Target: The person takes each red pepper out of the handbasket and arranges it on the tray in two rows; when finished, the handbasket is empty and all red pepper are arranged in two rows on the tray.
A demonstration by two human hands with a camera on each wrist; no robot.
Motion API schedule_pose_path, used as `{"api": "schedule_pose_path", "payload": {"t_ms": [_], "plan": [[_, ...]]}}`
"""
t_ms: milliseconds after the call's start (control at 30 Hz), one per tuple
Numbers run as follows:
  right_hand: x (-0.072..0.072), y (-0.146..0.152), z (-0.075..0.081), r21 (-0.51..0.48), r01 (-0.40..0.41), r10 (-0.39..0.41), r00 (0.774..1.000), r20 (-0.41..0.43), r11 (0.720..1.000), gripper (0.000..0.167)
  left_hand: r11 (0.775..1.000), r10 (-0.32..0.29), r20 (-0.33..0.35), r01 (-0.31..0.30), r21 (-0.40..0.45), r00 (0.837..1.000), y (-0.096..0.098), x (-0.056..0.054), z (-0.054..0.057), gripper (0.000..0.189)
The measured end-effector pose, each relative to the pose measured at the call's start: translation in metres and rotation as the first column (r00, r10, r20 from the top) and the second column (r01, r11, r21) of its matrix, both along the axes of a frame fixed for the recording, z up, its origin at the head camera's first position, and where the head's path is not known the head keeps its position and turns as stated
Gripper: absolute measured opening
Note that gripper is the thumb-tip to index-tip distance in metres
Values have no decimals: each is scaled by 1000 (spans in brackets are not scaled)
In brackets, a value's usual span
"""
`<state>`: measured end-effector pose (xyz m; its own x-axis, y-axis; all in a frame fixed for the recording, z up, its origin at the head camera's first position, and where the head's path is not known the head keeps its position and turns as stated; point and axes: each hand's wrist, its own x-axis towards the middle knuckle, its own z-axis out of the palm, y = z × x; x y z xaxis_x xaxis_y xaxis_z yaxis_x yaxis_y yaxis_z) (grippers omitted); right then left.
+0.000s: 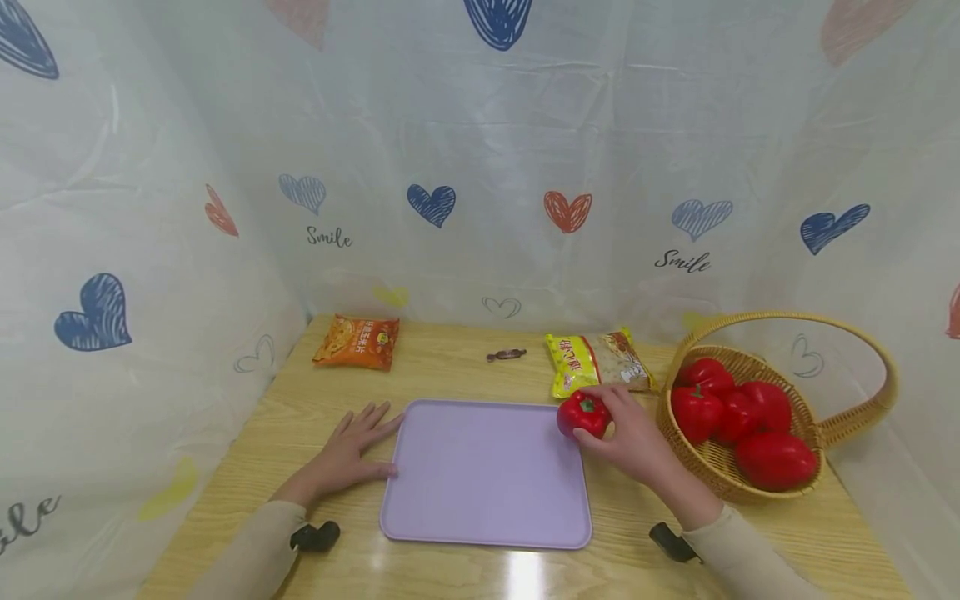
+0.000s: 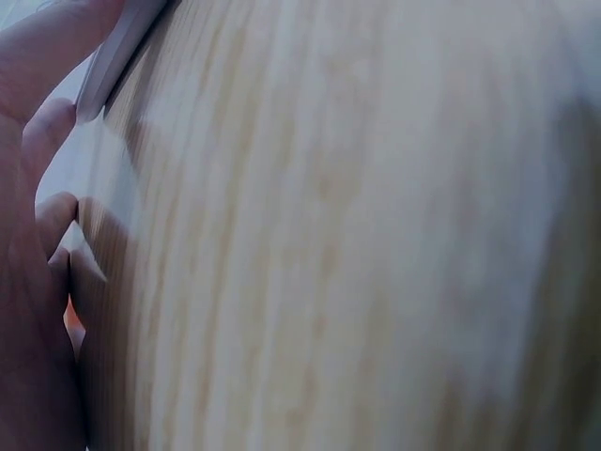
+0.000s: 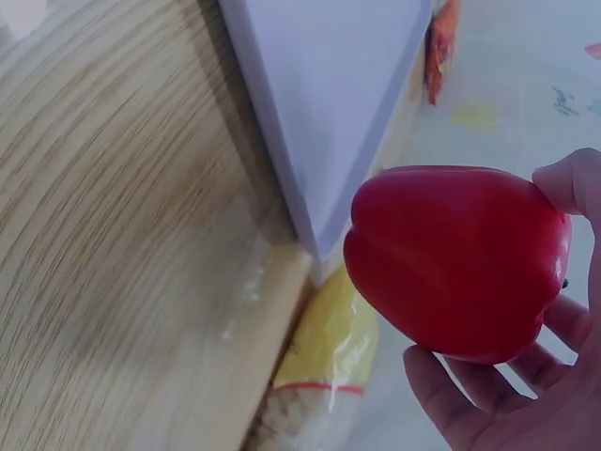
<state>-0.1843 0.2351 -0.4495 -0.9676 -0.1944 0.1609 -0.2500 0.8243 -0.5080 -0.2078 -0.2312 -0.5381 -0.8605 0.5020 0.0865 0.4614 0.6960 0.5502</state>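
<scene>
A red bell pepper (image 1: 582,416) is gripped between the thumb and fingers of my right hand (image 1: 633,435), at the far right corner of a lilac tray (image 1: 487,475). In the right wrist view the pepper (image 3: 455,263) looks held up off the table, its green stem mostly hidden. My left hand (image 1: 352,450) rests at the tray's left edge with fingers spread, thumb and forefinger touching the rim. In the left wrist view only part of that hand (image 2: 33,310) shows beside the wood. To the right, a wicker basket (image 1: 806,400) holds several red vegetables, among them a bell pepper (image 1: 696,414).
Behind the tray lie an orange snack bag (image 1: 358,342), a small brown wrapped candy (image 1: 507,355) and a yellow and clear food packet (image 1: 600,362). The basket's tall handle (image 1: 862,425) arches up at the right. A heart-printed curtain (image 1: 495,150) surrounds the wooden table.
</scene>
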Motion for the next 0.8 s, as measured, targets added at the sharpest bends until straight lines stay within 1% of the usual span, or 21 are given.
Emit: {"api": "schedule_pose_path", "payload": {"t_ms": [267,500,667,800], "plan": [[-7,-30,-5,-15,-49,50,999,22,999,62,1000,1,3,-1,-2,1000,0,0,0,85],[-15,-55,-7,-50,-102,103,995,12,994,61,1000,-1,1,1,6,1000,0,1,3,85],[-21,-74,-11,-63,-108,109,994,25,992,60,1000,3,0,-3,2,1000,0,1,3,85],[-25,-87,-11,-83,-116,120,992,41,990,61,1000,3,-5,-3,1,1000,0,0,2,85]]}}
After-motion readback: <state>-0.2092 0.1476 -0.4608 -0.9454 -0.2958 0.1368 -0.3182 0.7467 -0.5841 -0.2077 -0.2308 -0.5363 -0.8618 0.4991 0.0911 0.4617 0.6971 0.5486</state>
